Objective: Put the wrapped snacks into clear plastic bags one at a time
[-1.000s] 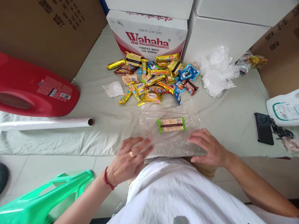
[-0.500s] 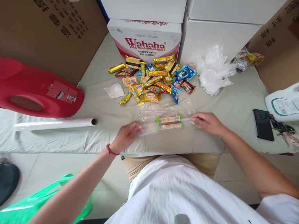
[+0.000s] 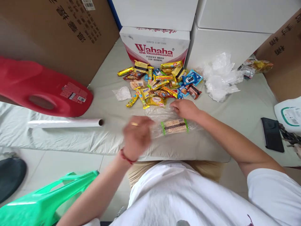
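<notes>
A snack packet with green ends and a dark central band (image 3: 174, 126) lies on a sheet of clear plastic film (image 3: 157, 112) near the table's front edge. Over the far edge of that film is my right hand (image 3: 187, 109), its fingers pinched together on the plastic just in front of the snack pile. My left hand (image 3: 138, 135) hovers left of the packet by the film's left side; motion smears its fingers, so its grip cannot be made out. Behind the film sits a heap of wrapped snacks (image 3: 160, 84) in yellow, brown and blue.
Left, a roll of plastic wrap (image 3: 66, 123) lies before a red jug (image 3: 47, 88). Crumpled clear plastic (image 3: 219, 78) is right of the snacks, with a phone (image 3: 272, 135) and white bottle (image 3: 290, 114) farther right. A Wahaha carton (image 3: 156, 47) stands behind.
My right hand has left the film's right end and moved up and left to its far edge. My left hand has lifted and blurred. The packet's film ends look looser.
</notes>
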Action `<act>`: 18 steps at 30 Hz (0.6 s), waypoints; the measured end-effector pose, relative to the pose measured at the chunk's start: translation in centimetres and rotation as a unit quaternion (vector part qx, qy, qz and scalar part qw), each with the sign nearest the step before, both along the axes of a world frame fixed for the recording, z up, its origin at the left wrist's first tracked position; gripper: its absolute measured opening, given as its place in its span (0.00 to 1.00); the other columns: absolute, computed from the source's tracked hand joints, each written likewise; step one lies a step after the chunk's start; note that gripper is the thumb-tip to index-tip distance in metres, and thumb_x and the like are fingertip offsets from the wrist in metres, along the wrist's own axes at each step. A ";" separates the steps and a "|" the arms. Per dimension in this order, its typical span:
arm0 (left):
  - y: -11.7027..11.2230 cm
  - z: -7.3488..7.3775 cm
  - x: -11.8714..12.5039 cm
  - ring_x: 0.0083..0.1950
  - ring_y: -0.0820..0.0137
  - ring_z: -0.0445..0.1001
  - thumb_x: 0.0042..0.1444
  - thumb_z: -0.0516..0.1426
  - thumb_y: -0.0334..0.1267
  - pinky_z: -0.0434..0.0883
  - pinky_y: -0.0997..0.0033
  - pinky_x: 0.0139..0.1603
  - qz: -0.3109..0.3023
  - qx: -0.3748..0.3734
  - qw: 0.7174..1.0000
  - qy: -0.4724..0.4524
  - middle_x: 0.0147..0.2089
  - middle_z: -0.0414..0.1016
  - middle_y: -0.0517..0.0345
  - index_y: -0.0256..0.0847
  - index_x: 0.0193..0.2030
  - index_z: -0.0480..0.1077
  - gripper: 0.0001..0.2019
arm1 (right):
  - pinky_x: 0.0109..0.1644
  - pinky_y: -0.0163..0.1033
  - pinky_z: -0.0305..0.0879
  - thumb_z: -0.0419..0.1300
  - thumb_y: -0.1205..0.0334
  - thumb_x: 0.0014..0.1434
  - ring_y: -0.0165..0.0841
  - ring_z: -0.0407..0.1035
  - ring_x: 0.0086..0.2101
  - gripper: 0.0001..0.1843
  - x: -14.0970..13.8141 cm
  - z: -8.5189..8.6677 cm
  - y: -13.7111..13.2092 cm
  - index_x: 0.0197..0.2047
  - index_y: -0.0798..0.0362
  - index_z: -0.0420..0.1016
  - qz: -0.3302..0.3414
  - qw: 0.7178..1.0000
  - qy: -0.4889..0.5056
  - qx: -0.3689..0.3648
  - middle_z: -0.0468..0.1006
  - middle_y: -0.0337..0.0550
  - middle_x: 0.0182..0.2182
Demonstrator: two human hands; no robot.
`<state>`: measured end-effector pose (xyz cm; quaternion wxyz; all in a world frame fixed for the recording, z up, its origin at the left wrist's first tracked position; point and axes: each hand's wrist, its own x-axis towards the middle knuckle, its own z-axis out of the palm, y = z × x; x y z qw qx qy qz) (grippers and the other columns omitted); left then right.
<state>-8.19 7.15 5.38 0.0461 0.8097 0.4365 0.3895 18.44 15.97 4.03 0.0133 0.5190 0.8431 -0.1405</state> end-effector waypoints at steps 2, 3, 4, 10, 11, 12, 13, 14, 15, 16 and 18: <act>-1.2 -1.1 3.6 0.48 0.66 0.77 0.64 0.51 0.27 0.75 0.63 0.49 -0.093 -0.070 0.988 0.105 0.54 0.81 0.56 0.44 0.52 0.76 0.17 | 0.42 0.41 0.64 0.58 0.61 0.65 0.46 0.74 0.47 0.24 -1.3 -1.0 1.4 0.63 0.54 0.74 -0.012 0.999 -0.047 -0.015 0.77 0.56 0.57; -1.4 -1.8 5.1 0.50 0.65 0.77 0.64 0.51 0.28 0.75 0.63 0.48 -0.096 -0.099 0.978 0.156 0.58 0.81 0.56 0.44 0.54 0.76 0.18 | 0.41 0.41 0.64 0.60 0.60 0.64 0.47 0.75 0.47 0.26 -1.7 -1.4 2.1 0.64 0.55 0.72 -0.022 0.997 -0.063 -0.024 0.77 0.58 0.57; -1.4 -2.6 6.3 0.50 0.65 0.78 0.65 0.51 0.28 0.76 0.63 0.47 -0.092 -0.125 0.967 0.200 0.59 0.80 0.57 0.44 0.55 0.76 0.18 | 0.42 0.41 0.63 0.62 0.60 0.62 0.47 0.75 0.46 0.27 -1.9 -1.6 2.8 0.64 0.55 0.73 -0.031 0.996 -0.074 -0.036 0.78 0.58 0.56; -0.7 -4.8 8.0 0.52 0.63 0.78 0.68 0.49 0.28 0.77 0.63 0.46 -0.052 -0.174 0.940 0.288 0.64 0.77 0.59 0.45 0.60 0.75 0.20 | 0.52 0.45 0.57 0.60 0.61 0.64 0.48 0.65 0.52 0.10 -0.5 1.2 3.0 0.40 0.54 0.82 0.068 0.997 -0.020 0.027 0.80 0.51 0.45; -0.8 -4.8 8.0 0.52 0.63 0.78 0.68 0.49 0.28 0.77 0.63 0.47 -0.052 -0.171 0.940 0.290 0.64 0.77 0.58 0.44 0.59 0.75 0.20 | 0.54 0.47 0.56 0.59 0.61 0.65 0.49 0.63 0.54 0.10 -0.2 1.9 2.1 0.40 0.54 0.82 0.099 0.993 -0.011 0.063 0.79 0.53 0.46; -0.9 -4.7 7.9 0.52 0.63 0.78 0.67 0.50 0.27 0.77 0.63 0.48 -0.054 -0.168 0.941 0.289 0.64 0.77 0.57 0.44 0.59 0.75 0.20 | 0.53 0.47 0.56 0.58 0.60 0.67 0.48 0.63 0.53 0.11 0.1 2.5 1.1 0.40 0.55 0.81 0.127 0.988 -0.011 0.088 0.78 0.54 0.46; -1.0 -4.7 8.0 0.52 0.62 0.78 0.67 0.50 0.27 0.77 0.63 0.48 -0.053 -0.168 0.942 0.285 0.64 0.77 0.55 0.43 0.59 0.76 0.20 | 0.51 0.46 0.57 0.55 0.61 0.69 0.46 0.64 0.51 0.13 0.3 3.0 -0.2 0.41 0.56 0.80 0.150 0.984 -0.018 0.098 0.77 0.54 0.46; -1.0 -4.8 8.0 0.52 0.62 0.78 0.67 0.50 0.27 0.77 0.63 0.48 -0.052 -0.170 0.944 0.278 0.64 0.77 0.54 0.43 0.59 0.76 0.20 | 0.48 0.45 0.58 0.53 0.62 0.71 0.44 0.65 0.48 0.14 0.5 3.2 -1.6 0.43 0.56 0.80 0.169 0.981 -0.031 0.095 0.77 0.54 0.44; -1.0 -4.9 8.0 0.52 0.62 0.79 0.67 0.50 0.27 0.77 0.63 0.47 -0.050 -0.176 0.946 0.267 0.63 0.77 0.53 0.43 0.59 0.76 0.20 | 0.45 0.43 0.59 0.50 0.63 0.72 0.42 0.66 0.44 0.15 0.7 3.0 -3.0 0.45 0.56 0.79 0.184 0.979 -0.043 0.081 0.77 0.53 0.42; -1.0 -5.1 8.0 0.52 0.62 0.79 0.66 0.51 0.27 0.78 0.63 0.46 -0.048 -0.184 0.949 0.250 0.62 0.79 0.52 0.44 0.59 0.76 0.20 | 0.42 0.42 0.59 0.49 0.65 0.73 0.40 0.67 0.41 0.16 0.9 2.6 -4.4 0.48 0.56 0.78 0.196 0.977 -0.052 0.064 0.76 0.52 0.40; -1.0 -5.7 7.5 0.51 0.61 0.80 0.64 0.51 0.27 0.78 0.63 0.48 -0.059 -0.208 0.957 0.193 0.57 0.81 0.51 0.44 0.56 0.78 0.20 | 0.41 0.41 0.62 0.49 0.66 0.73 0.39 0.68 0.40 0.16 1.2 1.0 -6.8 0.56 0.56 0.75 0.216 0.975 -0.041 0.038 0.76 0.51 0.41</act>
